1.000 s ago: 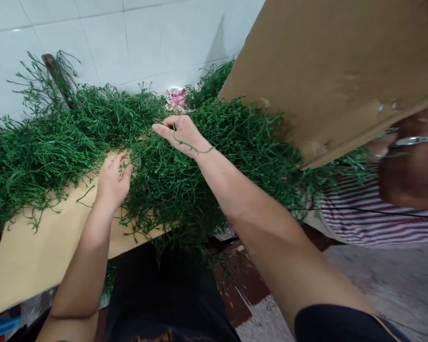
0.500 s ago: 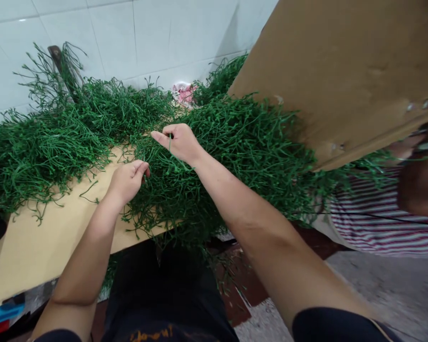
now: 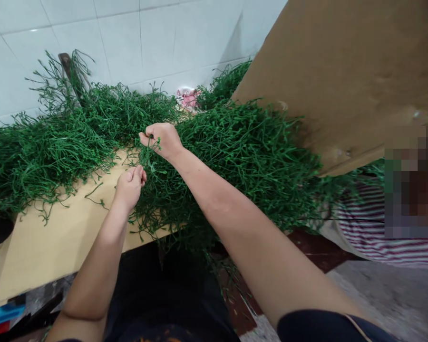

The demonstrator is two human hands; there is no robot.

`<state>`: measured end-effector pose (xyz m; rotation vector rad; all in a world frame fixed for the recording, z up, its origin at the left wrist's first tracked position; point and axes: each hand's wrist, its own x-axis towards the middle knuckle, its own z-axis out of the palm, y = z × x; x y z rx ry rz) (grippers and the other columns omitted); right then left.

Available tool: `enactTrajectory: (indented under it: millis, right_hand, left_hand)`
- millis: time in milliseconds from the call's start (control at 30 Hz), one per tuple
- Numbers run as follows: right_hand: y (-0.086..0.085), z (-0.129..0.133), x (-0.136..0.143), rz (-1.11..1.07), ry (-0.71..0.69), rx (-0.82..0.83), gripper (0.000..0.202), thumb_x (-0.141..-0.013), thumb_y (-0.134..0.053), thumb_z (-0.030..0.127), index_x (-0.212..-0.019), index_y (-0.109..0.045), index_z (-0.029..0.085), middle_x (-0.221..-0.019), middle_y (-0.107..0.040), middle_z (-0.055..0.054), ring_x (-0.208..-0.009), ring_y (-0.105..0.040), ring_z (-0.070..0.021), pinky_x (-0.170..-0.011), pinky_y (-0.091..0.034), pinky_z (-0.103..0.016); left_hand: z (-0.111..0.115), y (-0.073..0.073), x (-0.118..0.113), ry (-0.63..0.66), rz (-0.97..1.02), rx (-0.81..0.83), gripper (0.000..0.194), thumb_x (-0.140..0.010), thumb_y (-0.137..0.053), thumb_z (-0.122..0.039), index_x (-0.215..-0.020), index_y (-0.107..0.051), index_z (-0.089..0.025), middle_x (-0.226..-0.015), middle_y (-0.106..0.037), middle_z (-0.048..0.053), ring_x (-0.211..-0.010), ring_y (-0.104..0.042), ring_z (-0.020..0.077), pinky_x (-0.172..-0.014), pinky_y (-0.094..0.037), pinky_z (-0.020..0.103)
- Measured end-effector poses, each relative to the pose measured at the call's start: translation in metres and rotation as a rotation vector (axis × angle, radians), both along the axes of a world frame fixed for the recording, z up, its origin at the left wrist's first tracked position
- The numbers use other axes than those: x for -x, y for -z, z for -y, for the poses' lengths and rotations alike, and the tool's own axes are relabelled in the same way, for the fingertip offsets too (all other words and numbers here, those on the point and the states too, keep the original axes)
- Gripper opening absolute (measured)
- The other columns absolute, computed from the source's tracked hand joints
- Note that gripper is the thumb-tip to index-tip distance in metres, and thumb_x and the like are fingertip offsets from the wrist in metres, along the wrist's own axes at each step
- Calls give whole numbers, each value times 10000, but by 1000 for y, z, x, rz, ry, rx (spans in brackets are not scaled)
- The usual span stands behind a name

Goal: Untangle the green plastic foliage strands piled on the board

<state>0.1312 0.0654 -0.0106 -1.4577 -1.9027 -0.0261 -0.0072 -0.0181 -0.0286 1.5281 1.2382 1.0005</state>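
My right hand (image 3: 162,140) is closed in a pinch, with a thin green stem (image 3: 159,142) sticking out at its fingers. The stem has small knobbed tips. Just below and to the left, my left hand (image 3: 130,183) is also closed, thumb against the fingers; what it holds, if anything, is hidden. A large tangled heap of green stems (image 3: 242,156) lies under and to the right of my right hand. Another long heap of stems (image 3: 64,133) spreads along the wall on the left. Both hands are above a tan board (image 3: 67,237), where a few loose stems (image 3: 94,192) lie.
A large brown cardboard sheet (image 3: 342,71) slants up at the right. Behind the heaps stands a white tiled wall (image 3: 128,42). A brown upright piece (image 3: 69,71) rises from the left heap, and a pink-and-white bundle (image 3: 188,99) lies by the wall. Someone's striped garment (image 3: 364,228) shows at right.
My right hand has shifted left, nearer my left hand, and the stem at its fingers now shows its knobbed tips. Both hands stay closed. The view has shifted slightly.
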Motion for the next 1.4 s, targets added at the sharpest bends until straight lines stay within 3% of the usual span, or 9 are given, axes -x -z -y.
enactTrajectory:
  millis: [200, 400, 500, 633, 733, 933, 1233, 1300, 1400]
  right_hand:
    - [-3, 7, -5, -27, -96, 121, 394, -831, -509, 341, -521, -325, 183, -540, -263, 46, -562, -219, -83, -580, -215, -258]
    - [-9, 28, -16, -84, -158, 244, 490, -875, -481, 416, -501, -265, 185, -540, -212, 51, -548, -200, -75, -559, -203, -256]
    - [-11, 34, -18, -108, -161, 253, 518, -880, -458, 473, -504, -244, 188, -533, -196, 51, -540, -194, -74, -552, -193, -260]
    - [-9, 38, -17, -154, -232, 267, 519, -871, -436, 537, -512, -305, 184, -516, -244, 53, -539, -236, -72, -559, -209, -258]
    - [-6, 40, -18, -216, -274, 334, 449, -779, -566, 556, -593, -413, 177, -522, -306, 65, -536, -273, -67, -551, -225, -242]
    - [-2, 41, -17, -120, -101, 299, 385, -707, -675, 406, -562, -407, 170, -554, -379, 49, -571, -313, -71, -591, -249, -242]
    - [7, 36, -8, 31, 93, 146, 244, -759, -552, 298, -561, -489, 170, -576, -439, -2, -588, -377, -109, -585, -233, -268]
    - [9, 36, -11, 62, 112, 137, 233, -767, -548, 309, -582, -524, 169, -598, -489, -20, -603, -422, -124, -584, -238, -271]
    - [10, 36, -13, 131, 146, 129, 207, -779, -548, 304, -626, -579, 168, -646, -568, -50, -626, -486, -151, -578, -244, -282]
  left_hand:
    - [-1, -6, 22, 111, -384, -33, 397, -882, -327, -400, -614, -522, -182, -471, -464, -18, -472, -443, 113, -520, -349, 249]
    - [-16, -12, 35, 144, -854, -442, 289, -863, -388, -314, -779, -630, -180, -782, -619, 69, -791, -548, 198, -729, -402, 308]
    - [-22, -15, 34, 133, -807, -480, 307, -867, -388, -330, -726, -614, -177, -730, -598, 54, -738, -528, 183, -700, -392, 294]
    - [-28, -12, 34, 92, -606, -324, 315, -865, -382, -361, -708, -577, -169, -619, -548, 5, -617, -494, 140, -616, -373, 253]
    - [-32, -7, 37, 17, -568, -371, 300, -869, -383, -355, -771, -592, -164, -708, -592, 24, -687, -528, 149, -662, -391, 259]
    - [-28, -17, 40, -105, -733, -655, 257, -880, -403, -306, -797, -615, -188, -839, -618, 59, -833, -540, 185, -794, -401, 301]
    - [-12, -30, 43, -133, -746, -692, 226, -870, -393, -257, -789, -593, -189, -834, -617, 61, -825, -550, 187, -774, -404, 301]
    - [-9, -31, 42, -48, -719, -585, 219, -850, -406, -246, -704, -558, -185, -755, -598, 46, -749, -541, 172, -719, -399, 295]
    - [-1, -22, 32, 276, -566, -296, 232, -828, -396, -223, -616, -481, -185, -597, -517, 0, -585, -480, 126, -610, -374, 264]
